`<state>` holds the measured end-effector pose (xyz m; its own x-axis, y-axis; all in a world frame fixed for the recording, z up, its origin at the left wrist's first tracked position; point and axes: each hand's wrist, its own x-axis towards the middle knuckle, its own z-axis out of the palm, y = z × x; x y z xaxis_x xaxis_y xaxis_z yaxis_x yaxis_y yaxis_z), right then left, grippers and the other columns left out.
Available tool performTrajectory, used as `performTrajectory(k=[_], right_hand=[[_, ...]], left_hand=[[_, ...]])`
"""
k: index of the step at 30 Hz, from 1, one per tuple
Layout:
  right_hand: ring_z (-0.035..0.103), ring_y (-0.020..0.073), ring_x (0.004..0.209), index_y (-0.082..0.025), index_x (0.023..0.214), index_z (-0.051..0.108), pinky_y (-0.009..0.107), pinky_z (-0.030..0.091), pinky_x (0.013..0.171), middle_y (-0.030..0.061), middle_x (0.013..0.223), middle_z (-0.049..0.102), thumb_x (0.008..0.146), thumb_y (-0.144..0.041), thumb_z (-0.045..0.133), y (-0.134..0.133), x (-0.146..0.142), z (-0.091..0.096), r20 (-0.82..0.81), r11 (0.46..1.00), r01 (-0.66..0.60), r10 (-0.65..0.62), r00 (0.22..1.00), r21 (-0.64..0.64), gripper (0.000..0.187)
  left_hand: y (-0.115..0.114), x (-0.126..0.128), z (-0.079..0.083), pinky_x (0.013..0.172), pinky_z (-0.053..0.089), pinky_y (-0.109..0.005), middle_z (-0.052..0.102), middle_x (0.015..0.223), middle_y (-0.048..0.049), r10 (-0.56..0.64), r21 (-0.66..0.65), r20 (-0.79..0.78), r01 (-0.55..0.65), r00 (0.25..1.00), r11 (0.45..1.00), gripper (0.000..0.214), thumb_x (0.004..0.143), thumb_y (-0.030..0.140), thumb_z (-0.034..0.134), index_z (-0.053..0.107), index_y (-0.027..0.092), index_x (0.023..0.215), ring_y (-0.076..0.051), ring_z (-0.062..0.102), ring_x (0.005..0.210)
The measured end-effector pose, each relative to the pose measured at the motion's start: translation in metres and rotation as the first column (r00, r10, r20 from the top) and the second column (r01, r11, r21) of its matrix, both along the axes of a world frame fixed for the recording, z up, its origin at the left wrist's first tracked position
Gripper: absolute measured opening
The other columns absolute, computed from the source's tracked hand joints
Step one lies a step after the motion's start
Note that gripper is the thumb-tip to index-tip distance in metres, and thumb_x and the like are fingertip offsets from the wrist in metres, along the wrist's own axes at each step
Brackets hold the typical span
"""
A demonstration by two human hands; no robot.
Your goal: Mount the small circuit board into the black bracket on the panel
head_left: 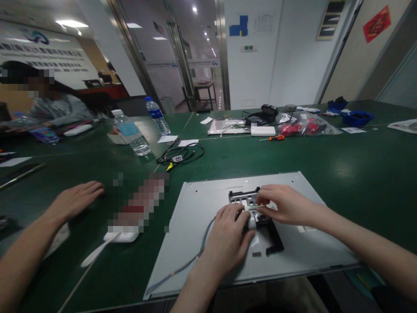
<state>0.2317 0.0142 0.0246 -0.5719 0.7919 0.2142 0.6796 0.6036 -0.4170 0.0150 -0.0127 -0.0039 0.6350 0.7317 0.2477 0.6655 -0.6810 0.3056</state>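
A flat light-grey panel [208,195], like the back of a display, lies before me. On its middle sits a black plastic frame [275,237] with slots and a long arm. My left hand [230,232] rests there, fingers bent over the frame's left side and thumb apart on the panel; its fingertips are partly hidden. At the frame's upper right, my right hand [283,202] pinches at a small greenish strip, perhaps a circuit board edge, mostly covered by the fingers. A grey flat cable [204,237] runs from under my left hand to the panel's lower left corner.
Another person's hand [80,198] lies at the left, near a blurred-out phone-like object with a white cable [97,254]. Bottles [133,137], a coiled black cable [185,152], an orange screwdriver [276,138] and plastic bags [306,124] are farther back. Someone sits at far left.
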Motion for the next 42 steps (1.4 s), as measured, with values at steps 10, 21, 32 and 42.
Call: performTrajectory(k=[10,21,32,42], right_hand=[[0.054,0.0179,0.083,-0.018,0.088,0.058,0.031,0.038,0.076,0.0044,0.084,0.061,0.082,-0.02,0.057,0.012,-0.012,-0.022,-0.088,0.971,-0.236,0.239,0.967,0.039,0.006],[0.052,0.0193,0.085,-0.018,0.087,0.056,0.035,0.039,0.08,0.0046,0.089,0.059,0.075,-0.025,0.064,0.007,-0.014,-0.026,-0.146,0.963,-0.268,0.265,0.953,-0.003,0.016],[0.051,0.0184,0.082,-0.018,0.082,0.054,0.033,0.04,0.077,0.0034,0.083,0.056,0.075,-0.015,0.059,0.007,-0.02,-0.033,-0.156,0.956,-0.292,0.292,0.944,0.022,0.009],[0.052,0.0193,0.088,-0.019,0.089,0.059,0.035,0.038,0.081,0.0054,0.09,0.06,0.079,-0.019,0.058,0.007,-0.019,-0.029,-0.116,0.97,-0.237,0.241,0.964,0.046,0.01]], left_hand=[[0.0,-0.002,0.002,0.101,0.036,-0.049,0.052,0.121,-0.0079,0.015,-0.037,0.007,-0.015,1.0,0.999,0.033,0.081,0.023,0.06,0.051,0.022,0.113,-0.028,0.045,0.116],[0.0,0.001,0.0,0.1,0.037,-0.047,0.053,0.117,-0.0081,0.006,-0.028,0.057,-0.005,0.998,1.0,0.029,0.082,0.02,0.057,0.051,0.021,0.11,-0.026,0.047,0.113],[0.001,0.0,-0.001,0.098,0.037,-0.049,0.054,0.116,-0.0101,-0.006,-0.033,0.078,0.009,0.997,0.999,0.025,0.082,0.02,0.056,0.049,0.02,0.105,-0.027,0.048,0.113],[0.002,0.0,-0.001,0.099,0.037,-0.049,0.053,0.119,-0.0092,0.013,-0.012,0.051,-0.012,0.999,1.0,0.032,0.081,0.022,0.059,0.05,0.021,0.112,-0.027,0.048,0.114]])
